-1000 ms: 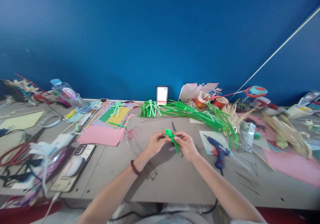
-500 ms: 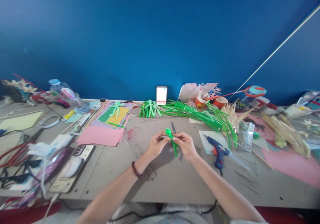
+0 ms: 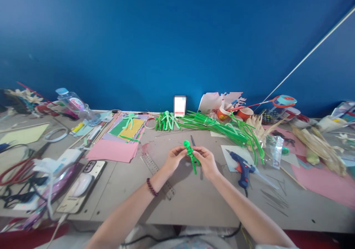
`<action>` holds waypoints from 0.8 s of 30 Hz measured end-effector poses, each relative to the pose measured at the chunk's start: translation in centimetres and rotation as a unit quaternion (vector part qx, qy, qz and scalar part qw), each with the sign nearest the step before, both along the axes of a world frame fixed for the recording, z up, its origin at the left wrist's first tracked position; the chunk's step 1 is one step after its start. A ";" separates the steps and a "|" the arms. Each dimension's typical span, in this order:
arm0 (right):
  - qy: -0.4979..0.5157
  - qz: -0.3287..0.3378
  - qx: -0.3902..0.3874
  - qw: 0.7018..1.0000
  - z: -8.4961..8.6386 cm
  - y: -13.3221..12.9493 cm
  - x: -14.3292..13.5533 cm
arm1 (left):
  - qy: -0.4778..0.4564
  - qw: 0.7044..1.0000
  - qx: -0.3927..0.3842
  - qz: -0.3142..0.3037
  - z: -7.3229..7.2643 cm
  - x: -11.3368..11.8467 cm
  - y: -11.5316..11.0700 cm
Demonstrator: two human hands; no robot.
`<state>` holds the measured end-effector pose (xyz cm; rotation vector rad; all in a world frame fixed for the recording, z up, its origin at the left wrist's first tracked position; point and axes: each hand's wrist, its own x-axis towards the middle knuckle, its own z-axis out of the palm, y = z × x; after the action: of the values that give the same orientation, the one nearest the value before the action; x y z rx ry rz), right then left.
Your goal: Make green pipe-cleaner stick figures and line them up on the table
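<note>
Between my two hands, over the middle of the table, is a small green pipe-cleaner figure (image 3: 193, 162) with a coiled round head and dangling strands. My left hand (image 3: 175, 158) pinches it from the left near the neck, with a dark red bead bracelet on that wrist. From the right, my right hand (image 3: 205, 161) pinches the same figure at about the same height. A dark pen-like tool (image 3: 192, 140) lies just behind the figure. Several similar green figures (image 3: 166, 121) lie at the back beside a bundle of green pipe cleaners (image 3: 219, 127).
A transparent ruler (image 3: 158, 175) lies partly under my left forearm. To the right are a blue glue gun (image 3: 244, 171) and thin wires (image 3: 274, 201). Pink sheets (image 3: 111, 150), a phone (image 3: 80, 189) and a plastic bottle (image 3: 74, 103) are on the left.
The green figure has turned a little between my fingers, and a lower strand now shows out to the right near my right hand. Both hands stay nearly in place.
</note>
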<state>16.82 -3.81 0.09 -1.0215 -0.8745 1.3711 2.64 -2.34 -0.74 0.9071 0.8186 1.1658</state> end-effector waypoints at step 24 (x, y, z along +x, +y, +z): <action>-0.052 -0.034 0.007 0.998 0.7 -0.4 -0.3 | -0.015 0.999 -0.009 -0.050 0.2 -0.5 0.2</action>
<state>16.48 -4.22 0.75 -1.1109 -0.9171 1.2626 2.19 -2.11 -0.55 0.9033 0.7508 1.0807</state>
